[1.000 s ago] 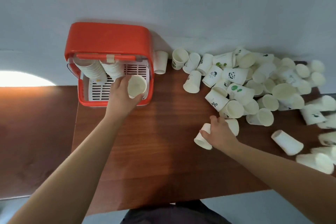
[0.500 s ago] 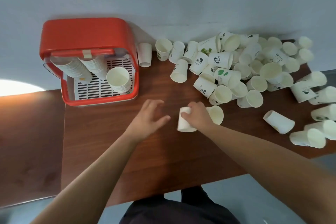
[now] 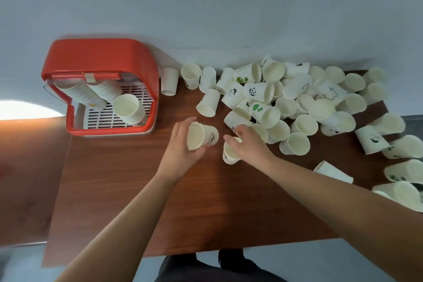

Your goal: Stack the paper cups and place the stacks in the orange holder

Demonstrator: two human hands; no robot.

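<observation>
left hand (image 3: 183, 147) curled round cup 1 (image 3: 202, 136), in palm | right hand (image 3: 250, 145) grips cup 2 (image 3: 230, 155) from above, on table (image 3: 206, 213)

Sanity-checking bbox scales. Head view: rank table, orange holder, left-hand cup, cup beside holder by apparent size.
1. table
2. orange holder
3. left-hand cup and cup beside holder: they look alike; the held one is nearer the camera, so no ranking.

A dark wooden table (image 3: 137, 190) is carrying an orange holder (image 3: 96, 57) at its far left corner. Just right of the holder, a single cup (image 3: 169, 81) is standing upside down. Farther right of the holder, a heap of paper cups (image 3: 320, 110) is sprawling, most lying on their sides.
</observation>
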